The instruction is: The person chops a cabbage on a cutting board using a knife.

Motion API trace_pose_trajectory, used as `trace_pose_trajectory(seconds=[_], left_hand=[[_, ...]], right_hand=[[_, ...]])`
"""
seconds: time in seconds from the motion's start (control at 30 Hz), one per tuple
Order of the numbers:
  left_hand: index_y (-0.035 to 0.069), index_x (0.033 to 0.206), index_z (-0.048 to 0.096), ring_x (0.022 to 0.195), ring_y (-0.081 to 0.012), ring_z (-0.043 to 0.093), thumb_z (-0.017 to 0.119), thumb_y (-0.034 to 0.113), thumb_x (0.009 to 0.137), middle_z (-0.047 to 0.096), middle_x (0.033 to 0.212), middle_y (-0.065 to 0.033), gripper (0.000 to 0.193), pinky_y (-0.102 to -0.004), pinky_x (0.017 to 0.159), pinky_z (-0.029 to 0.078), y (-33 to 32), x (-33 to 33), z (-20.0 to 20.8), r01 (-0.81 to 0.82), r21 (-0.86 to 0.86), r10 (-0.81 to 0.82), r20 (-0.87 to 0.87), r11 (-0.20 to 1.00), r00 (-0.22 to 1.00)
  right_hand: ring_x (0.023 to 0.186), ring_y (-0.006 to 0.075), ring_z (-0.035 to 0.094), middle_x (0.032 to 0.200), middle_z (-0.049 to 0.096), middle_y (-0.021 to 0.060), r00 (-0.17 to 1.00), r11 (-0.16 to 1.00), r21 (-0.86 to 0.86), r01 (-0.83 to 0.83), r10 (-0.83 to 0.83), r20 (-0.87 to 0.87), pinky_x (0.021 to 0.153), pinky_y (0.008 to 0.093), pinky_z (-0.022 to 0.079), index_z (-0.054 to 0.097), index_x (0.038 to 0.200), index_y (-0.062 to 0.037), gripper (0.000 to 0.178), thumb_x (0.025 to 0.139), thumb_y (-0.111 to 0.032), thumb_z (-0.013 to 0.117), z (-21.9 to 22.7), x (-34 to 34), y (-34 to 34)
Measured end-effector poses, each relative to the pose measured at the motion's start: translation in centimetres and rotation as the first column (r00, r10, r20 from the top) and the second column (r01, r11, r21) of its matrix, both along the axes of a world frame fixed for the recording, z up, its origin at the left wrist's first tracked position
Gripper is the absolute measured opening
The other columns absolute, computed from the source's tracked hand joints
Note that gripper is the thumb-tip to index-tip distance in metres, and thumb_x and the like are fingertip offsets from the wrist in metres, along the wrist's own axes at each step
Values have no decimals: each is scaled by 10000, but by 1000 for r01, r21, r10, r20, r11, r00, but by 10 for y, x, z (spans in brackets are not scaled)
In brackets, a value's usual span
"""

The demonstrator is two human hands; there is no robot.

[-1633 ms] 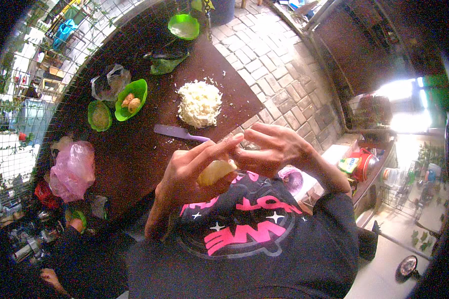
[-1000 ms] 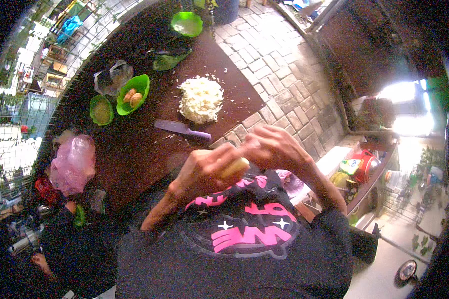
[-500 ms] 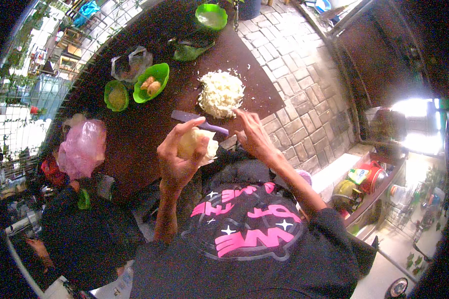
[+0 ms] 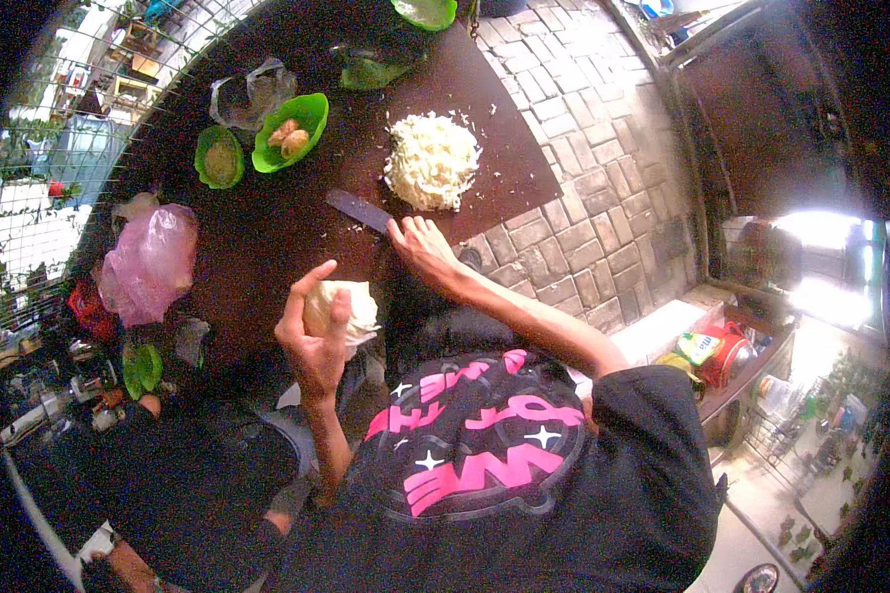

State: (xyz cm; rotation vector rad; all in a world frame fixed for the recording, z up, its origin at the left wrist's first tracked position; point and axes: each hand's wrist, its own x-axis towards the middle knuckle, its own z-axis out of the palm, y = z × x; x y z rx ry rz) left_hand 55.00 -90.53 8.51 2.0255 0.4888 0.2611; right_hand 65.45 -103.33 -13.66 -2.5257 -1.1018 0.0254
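A pale, part-cut piece of cabbage (image 4: 351,314) rests in my left hand (image 4: 316,331), thumb and fingers curled round it, near the table's front edge. My right hand (image 4: 423,255) is closed over the handle of a knife (image 4: 361,211). Its dark, broad blade lies low over the brown table, pointing to the far left, while the handle is hidden under my fingers. Just beyond that hand sits a heap of shredded cabbage (image 4: 431,161), with loose shreds scattered round it.
On the dark brown table (image 4: 509,188) stand a green bowl with brownish lumps (image 4: 316,117), a smaller green bowl (image 4: 213,170), a clear plastic bag (image 4: 257,91) and another green bowl (image 4: 427,10). A pink bag (image 4: 148,267) lies left. Beside me sits a co-worker in black (image 4: 168,484).
My right hand has left the edge of the shredded heap and closed over the knife handle. My left hand, still with the cabbage, has moved left and nearer to me.
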Motion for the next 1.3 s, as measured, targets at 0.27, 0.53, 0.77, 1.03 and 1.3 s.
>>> trace_pose_trajectory(seconds=[0.27,0.53,0.77,1.03,1.3], left_hand=[[73,1145,626,833,-153,627,649,214,871,668,1062,-74,309,-306,762,510,1,28,9,44,155,-61,105,987,993],[50,1125,632,930,-197,638,641,227,866,668,1087,-98,314,-333,838,501,-4,55,11,76,130,-92,122,989,988],[73,1222,574,1005,-295,620,667,326,853,611,1164,-155,457,-393,869,492,38,104,-84,201,235,-222,68,951,973],[71,1229,551,1162,-340,498,683,198,818,501,1280,-170,450,-451,990,393,42,117,-186,183,600,-320,130,779,938],[62,1050,643,975,-284,550,602,98,856,608,1088,-94,201,-398,872,433,44,124,-224,118,541,-262,197,833,945]], right_hand=[[756,350,622,842,606,206,949,996,-71,61,-80,-305,626,429,511,532,905,25,194,770,-114,529,-5,-2,-7],[732,422,605,792,569,252,895,943,263,203,-70,-441,601,507,478,439,982,5,357,819,-259,617,52,-4,-87],[552,275,583,688,599,216,640,818,153,555,-302,-707,538,393,451,500,1043,18,263,824,-121,546,81,-16,-150],[742,234,639,857,650,150,640,698,248,672,-378,-669,672,373,503,512,1144,-9,315,856,-127,561,61,-18,-167],[633,194,507,650,527,89,397,619,162,768,-262,-880,589,374,415,593,955,-20,439,1023,-368,334,46,-26,-148]])
